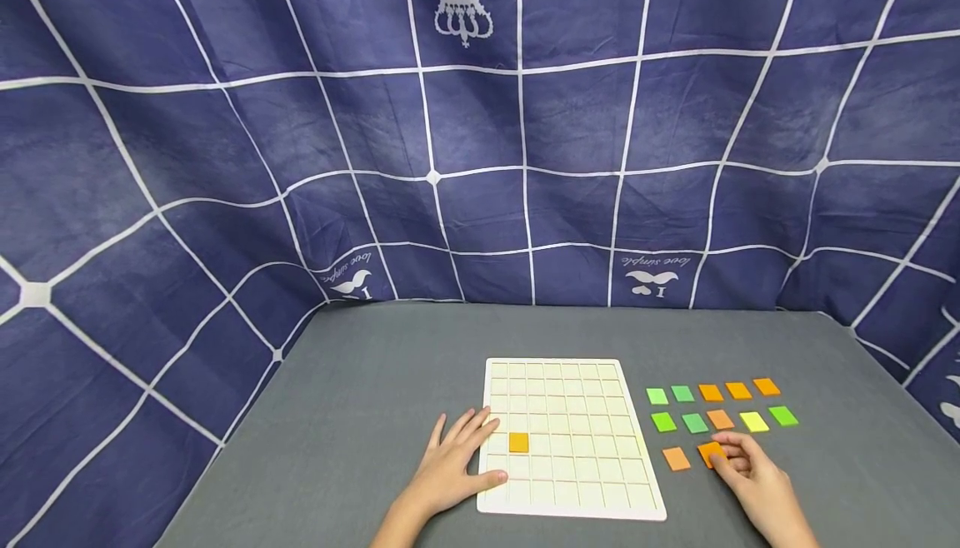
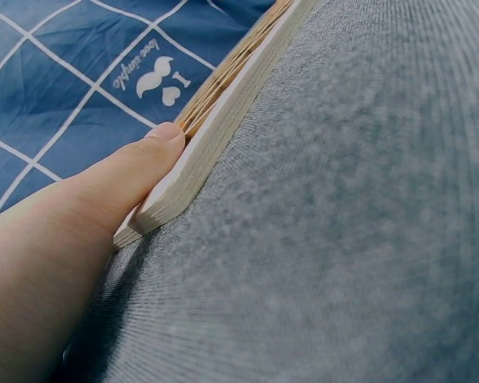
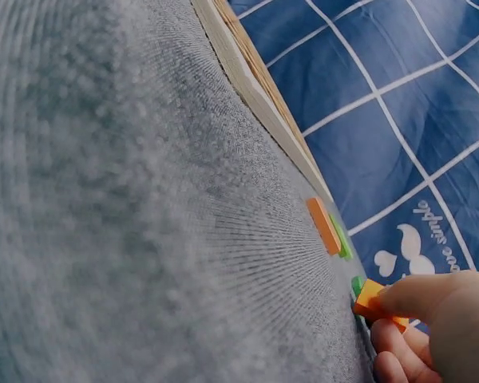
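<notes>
A white grid board point(image 1: 592, 498) lies on the grey table, with one orange tile point(image 1: 518, 443) in a cell near its left side. My left hand point(image 1: 454, 463) rests flat on the board's left edge, fingers straight; its thumb point(image 2: 136, 171) presses the board's side point(image 2: 223, 120). My right hand point(image 1: 753, 481) pinches an orange tile point(image 1: 708, 453) at the near end of the loose tiles, right of the board. In the right wrist view the fingertips point(image 3: 419, 297) grip that orange tile point(image 3: 370, 297), tilted up off the cloth.
Several green, orange and yellow tiles lie in rows right of the board, such as a green one point(image 1: 663, 422), a yellow one point(image 1: 753, 422) and an orange one point(image 1: 676, 459). A blue checked cloth point(image 1: 480, 132) walls in the grey table point(image 1: 360, 415).
</notes>
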Available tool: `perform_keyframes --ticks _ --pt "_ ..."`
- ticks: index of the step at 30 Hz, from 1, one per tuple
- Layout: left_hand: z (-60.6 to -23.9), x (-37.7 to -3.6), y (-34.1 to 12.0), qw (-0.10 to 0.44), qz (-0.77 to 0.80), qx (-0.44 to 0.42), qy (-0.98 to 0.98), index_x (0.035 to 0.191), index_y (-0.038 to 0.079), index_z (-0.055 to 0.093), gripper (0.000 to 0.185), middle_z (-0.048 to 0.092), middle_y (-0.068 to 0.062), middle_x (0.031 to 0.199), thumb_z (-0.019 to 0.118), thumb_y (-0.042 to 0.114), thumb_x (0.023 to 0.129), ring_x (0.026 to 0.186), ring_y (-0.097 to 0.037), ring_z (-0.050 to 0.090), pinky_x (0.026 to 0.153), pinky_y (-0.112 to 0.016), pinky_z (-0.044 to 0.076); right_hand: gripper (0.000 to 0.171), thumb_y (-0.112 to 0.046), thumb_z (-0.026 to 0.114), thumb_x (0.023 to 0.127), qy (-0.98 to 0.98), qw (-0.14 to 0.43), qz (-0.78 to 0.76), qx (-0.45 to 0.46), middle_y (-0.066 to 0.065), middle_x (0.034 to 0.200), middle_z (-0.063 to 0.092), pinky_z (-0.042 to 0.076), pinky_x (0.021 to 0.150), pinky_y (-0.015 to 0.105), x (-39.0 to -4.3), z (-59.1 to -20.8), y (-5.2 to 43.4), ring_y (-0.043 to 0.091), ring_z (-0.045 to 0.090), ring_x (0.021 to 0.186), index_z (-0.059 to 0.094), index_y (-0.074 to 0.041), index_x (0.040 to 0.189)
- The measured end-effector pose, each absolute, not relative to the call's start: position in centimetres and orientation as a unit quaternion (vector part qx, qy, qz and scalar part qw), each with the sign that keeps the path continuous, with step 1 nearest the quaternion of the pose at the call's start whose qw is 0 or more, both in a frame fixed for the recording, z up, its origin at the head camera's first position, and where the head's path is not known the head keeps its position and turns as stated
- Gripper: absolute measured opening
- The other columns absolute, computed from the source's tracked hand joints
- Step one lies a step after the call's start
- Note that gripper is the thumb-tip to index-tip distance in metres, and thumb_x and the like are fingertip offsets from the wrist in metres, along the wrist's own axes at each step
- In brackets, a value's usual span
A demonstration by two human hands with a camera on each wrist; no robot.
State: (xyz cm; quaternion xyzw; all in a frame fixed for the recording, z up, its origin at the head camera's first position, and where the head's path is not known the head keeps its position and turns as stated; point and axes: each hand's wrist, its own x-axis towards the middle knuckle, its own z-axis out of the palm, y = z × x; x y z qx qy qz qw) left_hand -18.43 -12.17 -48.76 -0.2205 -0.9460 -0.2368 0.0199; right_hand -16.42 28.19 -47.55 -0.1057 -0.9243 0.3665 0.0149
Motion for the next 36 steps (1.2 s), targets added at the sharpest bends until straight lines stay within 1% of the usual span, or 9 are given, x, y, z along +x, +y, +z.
perform_keyframes --ticks 5,9,10,12,18,24,29,33,36 --pt "-48.8 -18.4 -12.4 0.029 -0.225 -0.22 -0.949 0.135 0.024 0.042 0.071 0.035 0.002 0.145 0.051 0.064 0.077 0.134 -0.026 0.031 0.107 -0.058 0.007 0.044 -0.033 0.059 0.085 -0.928 0.016 0.36 -0.091 0.01 0.098 0.059 0.042 0.058 0.016 -16.4 -47.8 27.9 -0.008 0.045 0.064 0.051 -0.002 0.116" --pt "-49.0 -18.3 -12.4 0.026 -0.232 -0.221 -0.947 0.135 0.023 0.042 0.071 0.035 0.002 0.145 0.051 0.063 0.077 0.134 -0.027 0.031 0.107 -0.06 0.006 0.04 -0.025 0.062 0.084 -0.932 0.026 0.351 -0.087 0.009 0.092 0.057 0.041 0.057 0.016 -16.3 -47.9 27.5 -0.007 0.043 0.063 0.054 0.001 0.112" --pt "-49.0 -18.2 -12.4 0.023 -0.236 -0.221 -0.946 0.135 0.023 0.042 0.071 0.035 0.001 0.146 0.051 0.063 0.077 0.134 -0.028 0.031 0.107 -0.06 0.006 0.037 -0.021 0.062 0.084 -0.934 0.032 0.346 -0.085 0.008 0.091 0.057 0.041 0.057 0.016 -16.3 -48.0 27.4 -0.007 0.042 0.063 0.055 0.002 0.111" --pt "-49.0 -18.2 -12.4 0.023 -0.235 -0.221 -0.946 0.135 0.024 0.042 0.071 0.035 0.002 0.146 0.051 0.064 0.077 0.134 -0.027 0.031 0.107 -0.059 0.006 0.034 -0.02 0.063 0.083 -0.937 0.049 0.338 -0.081 0.008 0.089 0.056 0.04 0.056 0.016 -16.1 -48.1 27.4 -0.007 0.041 0.062 0.057 0.002 0.109" --pt "-49.0 -18.3 -12.5 0.043 -0.213 -0.225 -0.95 0.134 0.024 0.044 0.072 0.038 0.003 0.144 0.051 0.065 0.076 0.133 -0.024 0.033 0.106 -0.058 0.012 0.031 -0.022 0.064 0.083 -0.945 0.091 0.309 -0.06 0.006 0.086 0.053 0.036 0.053 0.017 -16.0 -48.3 27.3 -0.008 0.038 0.059 0.06 0.0 0.103" --pt "-48.9 -18.4 -12.2 0.025 -0.234 -0.221 -0.947 0.135 0.024 0.042 0.072 0.035 0.003 0.146 0.052 0.063 0.076 0.134 -0.026 0.031 0.107 -0.059 0.007 0.026 -0.021 0.063 0.083 -0.945 0.12 0.302 -0.045 0.005 0.085 0.052 0.037 0.053 0.017 -15.8 -48.3 27.2 -0.009 0.037 0.059 0.063 -0.001 0.1" --pt "-48.8 -18.4 -12.2 0.017 -0.231 -0.217 -0.948 0.136 0.025 0.041 0.072 0.034 0.003 0.146 0.051 0.064 0.076 0.135 -0.025 0.03 0.108 -0.058 0.006 0.027 -0.023 0.058 0.086 -0.945 0.107 0.302 -0.071 0.005 0.087 0.053 0.037 0.054 0.016 -15.9 -48.2 27.2 -0.01 0.037 0.061 0.062 -0.002 0.102" --pt "-48.9 -18.5 -12.2 0.023 -0.222 -0.217 -0.95 0.135 0.025 0.042 0.072 0.036 0.003 0.145 0.051 0.065 0.076 0.134 -0.025 0.031 0.108 -0.057 0.007 0.029 -0.025 0.053 0.089 -0.942 0.095 0.307 -0.099 0.008 0.091 0.052 0.037 0.055 0.016 -16.1 -48.1 27.2 -0.007 0.038 0.062 0.06 -0.002 0.105" --pt "-48.9 -18.5 -12.1 0.026 -0.225 -0.221 -0.948 0.135 0.024 0.042 0.071 0.036 0.003 0.145 0.051 0.065 0.076 0.134 -0.025 0.031 0.107 -0.058 0.008 0.028 -0.025 0.051 0.09 -0.941 0.105 0.304 -0.106 0.009 0.094 0.052 0.035 0.054 0.017 -16.0 -47.9 27.2 -0.005 0.038 0.062 0.059 -0.004 0.106"
